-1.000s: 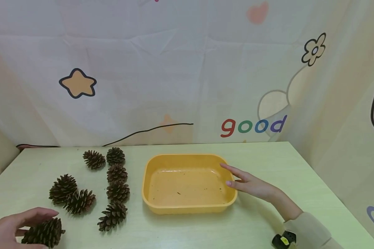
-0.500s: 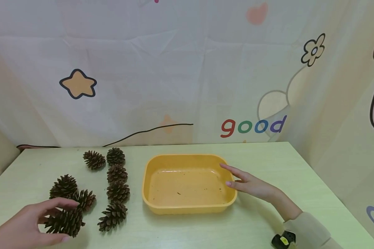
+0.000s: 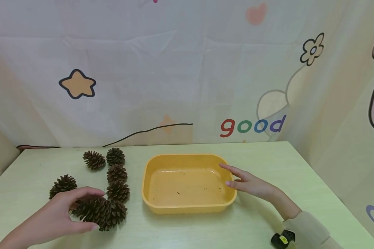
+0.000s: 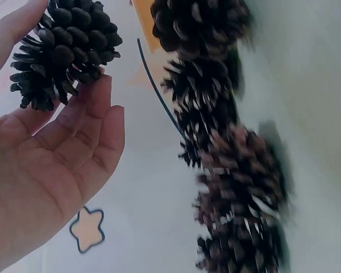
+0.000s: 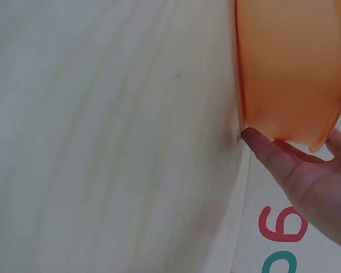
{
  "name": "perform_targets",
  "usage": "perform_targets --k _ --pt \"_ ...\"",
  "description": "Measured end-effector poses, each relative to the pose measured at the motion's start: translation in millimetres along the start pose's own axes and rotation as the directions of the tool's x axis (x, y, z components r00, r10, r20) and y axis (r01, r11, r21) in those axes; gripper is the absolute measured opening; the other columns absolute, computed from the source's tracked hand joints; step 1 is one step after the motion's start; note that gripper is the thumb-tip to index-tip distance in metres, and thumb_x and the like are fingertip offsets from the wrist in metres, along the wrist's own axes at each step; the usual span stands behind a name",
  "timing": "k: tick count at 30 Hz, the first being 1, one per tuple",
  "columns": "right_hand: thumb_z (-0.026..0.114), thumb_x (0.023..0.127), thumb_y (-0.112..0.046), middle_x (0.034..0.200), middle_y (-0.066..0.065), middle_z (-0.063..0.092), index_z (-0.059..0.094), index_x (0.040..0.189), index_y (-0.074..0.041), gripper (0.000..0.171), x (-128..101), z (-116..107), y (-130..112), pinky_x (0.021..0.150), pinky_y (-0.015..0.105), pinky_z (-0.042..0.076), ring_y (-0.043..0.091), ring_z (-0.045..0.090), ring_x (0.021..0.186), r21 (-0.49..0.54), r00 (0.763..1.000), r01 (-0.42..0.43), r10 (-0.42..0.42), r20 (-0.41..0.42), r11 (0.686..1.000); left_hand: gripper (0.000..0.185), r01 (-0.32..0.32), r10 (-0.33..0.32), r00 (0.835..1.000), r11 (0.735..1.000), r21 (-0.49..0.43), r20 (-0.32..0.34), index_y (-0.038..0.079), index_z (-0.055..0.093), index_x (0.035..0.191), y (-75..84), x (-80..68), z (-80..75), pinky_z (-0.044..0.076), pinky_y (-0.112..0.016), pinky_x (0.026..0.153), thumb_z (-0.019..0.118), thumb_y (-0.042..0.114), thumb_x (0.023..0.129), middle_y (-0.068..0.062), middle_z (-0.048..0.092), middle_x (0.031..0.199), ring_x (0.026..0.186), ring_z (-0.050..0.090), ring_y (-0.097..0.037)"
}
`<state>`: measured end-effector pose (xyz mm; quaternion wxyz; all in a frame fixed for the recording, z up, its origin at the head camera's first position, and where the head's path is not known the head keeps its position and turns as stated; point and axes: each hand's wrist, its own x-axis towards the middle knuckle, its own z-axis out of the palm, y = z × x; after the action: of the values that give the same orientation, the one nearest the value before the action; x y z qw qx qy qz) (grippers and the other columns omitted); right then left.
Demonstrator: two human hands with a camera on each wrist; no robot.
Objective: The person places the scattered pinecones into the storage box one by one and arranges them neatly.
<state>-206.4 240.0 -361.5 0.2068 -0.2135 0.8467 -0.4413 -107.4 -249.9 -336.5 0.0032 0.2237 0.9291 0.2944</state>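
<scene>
My left hand (image 3: pixel 54 216) holds a brown pinecone (image 3: pixel 93 209) between its thumb and fingers. In the left wrist view this pinecone (image 4: pixel 71 45) is off the table. From the head it overlaps the nearest pinecone (image 3: pixel 117 212) of a row; whether they touch I cannot tell. My right hand (image 3: pixel 252 185) grips the right rim of a yellow plastic basin (image 3: pixel 187 208). Its thumb lies over the rim, and in the right wrist view some fingers lie against the outer wall of the basin (image 5: pixel 295 68). Only small dark bits lie in the basin.
Several pinecones (image 3: pixel 117 191) form a row left of the basin. One pinecone (image 3: pixel 94 160) lies at the back left, another (image 3: pixel 63 185) behind my left hand. The pale table (image 3: pixel 187 235) ends at a printed cloth backdrop (image 3: pixel 162 86).
My left hand has moved right and slightly away from me with the pinecone, from the table's left front towards the row. The right hand and basin have stayed put.
</scene>
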Motion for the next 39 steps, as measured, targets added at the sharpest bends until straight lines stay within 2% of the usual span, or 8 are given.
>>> perform_targets --k 2,7,9,12,16,21,26,39 --pt "0.053 0.092 -0.031 0.15 0.016 0.013 0.027 0.145 -0.018 0.06 1.1 0.2 -0.4 0.105 0.057 0.022 0.038 0.011 0.136 0.001 1.0 0.0 0.0 0.0 1.0 0.06 -0.008 0.009 1.0 1.0 -0.024 0.016 0.024 0.054 0.121 6.4 5.6 0.3 0.047 -0.026 0.07 0.076 0.044 0.068 0.003 0.057 0.12 0.104 0.05 -0.003" --pt "0.054 0.092 -0.031 0.151 0.016 0.013 0.027 0.145 -0.016 0.061 3.2 0.5 -1.6 0.104 0.057 0.022 0.04 0.01 0.136 0.005 1.0 -0.007 0.007 -0.002 1.0 0.058 -0.033 0.038 0.998 0.993 -0.112 0.044 0.02 0.055 0.119 23.7 18.6 2.6 0.044 -0.021 0.059 0.076 0.043 0.069 0.001 0.058 0.118 0.083 0.049 0.0" --pt "0.053 0.092 -0.031 0.151 0.016 0.013 0.027 0.145 -0.016 0.061 3.6 0.4 -2.0 0.104 0.058 0.021 0.04 0.01 0.136 0.004 1.0 -0.007 0.007 -0.001 1.0 0.057 -0.05 0.056 0.997 0.991 -0.123 0.046 0.02 0.056 0.118 30.1 23.8 4.7 0.047 -0.022 0.063 0.075 0.043 0.07 0.003 0.058 0.116 0.084 0.051 -0.003" --pt "0.053 0.092 -0.031 0.151 0.016 0.013 0.027 0.144 -0.016 0.06 3.2 0.2 -3.2 0.104 0.059 0.021 0.041 0.01 0.136 -0.005 1.0 -0.006 0.006 -0.005 1.0 0.057 -0.068 0.074 0.996 0.99 -0.122 0.047 0.021 0.056 0.117 37.3 32.5 8.6 0.049 -0.027 0.073 0.074 0.047 0.07 0.005 0.058 0.117 0.106 0.052 -0.015" --pt "0.053 0.092 -0.031 0.15 0.016 0.014 0.029 0.144 -0.017 0.059 2.0 -0.1 -3.4 0.104 0.059 0.02 0.042 0.011 0.135 -0.015 1.0 -0.003 0.003 -0.01 1.0 0.059 -0.072 0.083 0.995 0.985 -0.159 0.064 0.019 0.057 0.119 45.6 44.1 13.6 0.048 -0.037 0.081 0.074 0.048 0.07 0.001 0.057 0.12 0.114 0.049 -0.03" --pt "0.054 0.092 -0.031 0.15 0.016 0.015 0.03 0.143 -0.017 0.059 1.6 -0.6 -2.7 0.104 0.058 0.021 0.041 0.011 0.135 -0.018 1.0 0.004 -0.004 -0.01 1.0 0.06 -0.073 0.086 0.994 0.981 -0.178 0.066 0.016 0.057 0.119 57.7 56.8 21.8 0.042 -0.053 0.089 0.076 0.044 0.069 0.0 0.057 0.12 0.115 0.048 -0.032" --pt "0.054 0.092 -0.031 0.15 0.017 0.016 0.03 0.143 -0.015 0.059 1.4 -1.1 -2.1 0.104 0.059 0.021 0.041 0.011 0.135 -0.02 1.0 -0.001 0.001 -0.012 1.0 0.058 -0.097 0.107 0.993 0.983 -0.157 0.058 0.015 0.058 0.12 69.1 71.4 29.8 0.044 -0.048 0.089 0.078 0.035 0.069 0.0 0.057 0.121 0.11 0.052 -0.026" --pt "0.055 0.091 -0.031 0.149 0.019 0.015 0.03 0.143 -0.014 0.06 2.4 -0.2 -1.1 0.103 0.058 0.023 0.042 0.012 0.135 0.001 1.0 -0.011 0.011 -0.007 1.0 0.061 -0.118 0.133 0.988 0.977 -0.178 0.074 0.01 0.057 0.123 94.2 106.7 55.4 0.04 -0.049 0.095 0.08 0.023 0.068 -0.004 0.056 0.124 0.117 0.048 -0.029"
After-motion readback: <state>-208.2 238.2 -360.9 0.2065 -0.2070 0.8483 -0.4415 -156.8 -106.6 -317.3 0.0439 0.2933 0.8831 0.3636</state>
